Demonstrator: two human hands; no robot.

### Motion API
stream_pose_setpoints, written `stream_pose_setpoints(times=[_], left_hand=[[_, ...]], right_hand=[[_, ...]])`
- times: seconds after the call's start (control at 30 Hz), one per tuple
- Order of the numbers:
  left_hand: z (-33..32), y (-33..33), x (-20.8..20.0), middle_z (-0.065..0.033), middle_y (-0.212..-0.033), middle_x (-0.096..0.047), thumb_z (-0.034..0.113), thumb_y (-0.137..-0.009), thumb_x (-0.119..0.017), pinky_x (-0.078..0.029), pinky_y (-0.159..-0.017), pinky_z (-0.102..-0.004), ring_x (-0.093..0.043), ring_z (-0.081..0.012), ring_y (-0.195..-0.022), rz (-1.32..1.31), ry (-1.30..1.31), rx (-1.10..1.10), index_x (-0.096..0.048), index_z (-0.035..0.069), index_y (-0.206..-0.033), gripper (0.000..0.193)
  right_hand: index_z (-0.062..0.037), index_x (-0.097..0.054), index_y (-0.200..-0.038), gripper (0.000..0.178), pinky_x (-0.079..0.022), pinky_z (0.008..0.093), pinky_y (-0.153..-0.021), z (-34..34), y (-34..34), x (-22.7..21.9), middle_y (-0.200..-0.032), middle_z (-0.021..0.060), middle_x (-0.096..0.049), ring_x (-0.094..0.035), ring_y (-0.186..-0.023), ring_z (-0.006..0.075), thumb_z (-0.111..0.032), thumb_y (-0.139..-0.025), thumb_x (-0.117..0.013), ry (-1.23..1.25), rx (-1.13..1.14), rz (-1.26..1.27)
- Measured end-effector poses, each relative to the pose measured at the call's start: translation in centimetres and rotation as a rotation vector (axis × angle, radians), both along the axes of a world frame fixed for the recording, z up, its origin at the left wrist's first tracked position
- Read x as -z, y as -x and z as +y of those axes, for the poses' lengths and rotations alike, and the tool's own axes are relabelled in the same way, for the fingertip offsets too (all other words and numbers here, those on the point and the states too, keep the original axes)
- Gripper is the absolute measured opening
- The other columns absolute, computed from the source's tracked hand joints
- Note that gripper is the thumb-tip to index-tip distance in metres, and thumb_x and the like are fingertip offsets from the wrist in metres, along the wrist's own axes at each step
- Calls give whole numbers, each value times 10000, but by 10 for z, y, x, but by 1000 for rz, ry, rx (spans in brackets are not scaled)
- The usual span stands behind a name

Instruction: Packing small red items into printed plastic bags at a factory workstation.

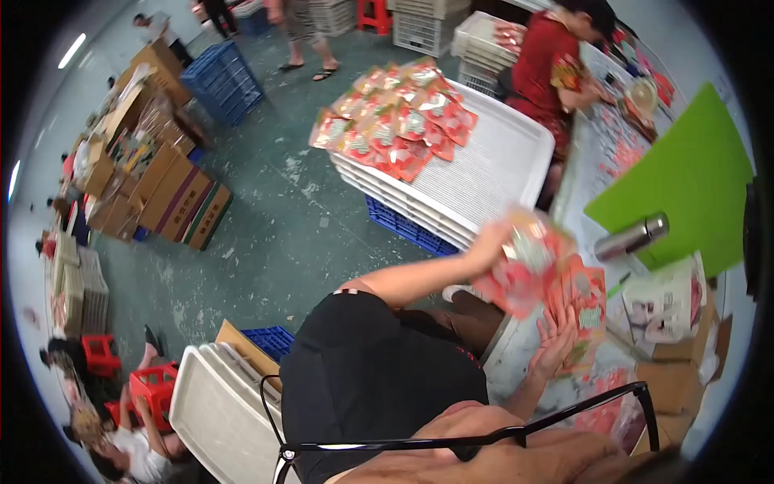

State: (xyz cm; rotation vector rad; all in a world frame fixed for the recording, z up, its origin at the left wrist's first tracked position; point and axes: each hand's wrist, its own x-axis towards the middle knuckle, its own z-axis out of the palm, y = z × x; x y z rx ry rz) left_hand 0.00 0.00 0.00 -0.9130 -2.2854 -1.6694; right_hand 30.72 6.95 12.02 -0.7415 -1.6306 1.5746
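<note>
My left hand (488, 246) is closed on the edge of a red and clear plastic packet (528, 262), smeared by motion, between the white tray and the worktable. Lower down, my right hand (553, 343) is palm up with its fingers stretched out. Its fingers lie against several red packets (587, 302) fanned out at the near side of the worktable (528, 343). Many similar red and gold packets (395, 121) are heaped on the left half of a white tray (508, 153), the top one of a stack, beyond my left hand.
A steel flask (633, 236) lies by a green board (685, 177) on the right. Open cardboard boxes (677, 379) stand nearer. A person in red (536, 68) works farther along the table. Blue crates (222, 81) and large cartons (173, 198) stand left; upright trays (218, 411) are near me.
</note>
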Motion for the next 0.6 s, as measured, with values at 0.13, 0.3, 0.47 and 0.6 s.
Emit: stream_pose_setpoints(times=[0.13,0.3,0.47,0.6], left_hand=[[-187,71,-2,-94,-754,-564,348,-1016,-394,-411,-632,-374,-495,-184,-705,-313,-278,-166,-596,-23,-857,451],[-230,149,28,-274,-1404,-426,271,-869,-616,-318,-1077,-545,-371,-434,-1337,249,244,-1140,-420,-67,-1357,626],[-225,155,65,-252,-1469,-346,376,-873,-576,-208,-1119,-599,-270,-464,-1379,611,790,-417,-379,3,-1415,687],[-227,185,83,-263,-1500,-316,536,-891,-548,-259,-1103,-598,-267,-453,-1397,286,1059,-360,-359,82,-1456,749]], right_hand=[[-24,-489,-1329,457,-531,365,-830,-103,-49,97,-1259,133,-599,-627,-1016,235,-345,-1004,-497,262,178,18],[-35,-585,-1162,277,-546,295,-719,-121,-129,151,-1000,83,-657,-647,-837,175,-248,-988,-557,493,445,-61],[-29,-597,-1115,254,-548,290,-689,-148,-164,166,-949,81,-659,-649,-814,176,-235,-967,-594,569,596,-91],[-8,-627,-1066,224,-553,292,-689,-144,-170,167,-944,93,-664,-655,-805,176,-203,-962,-596,462,578,-65]])
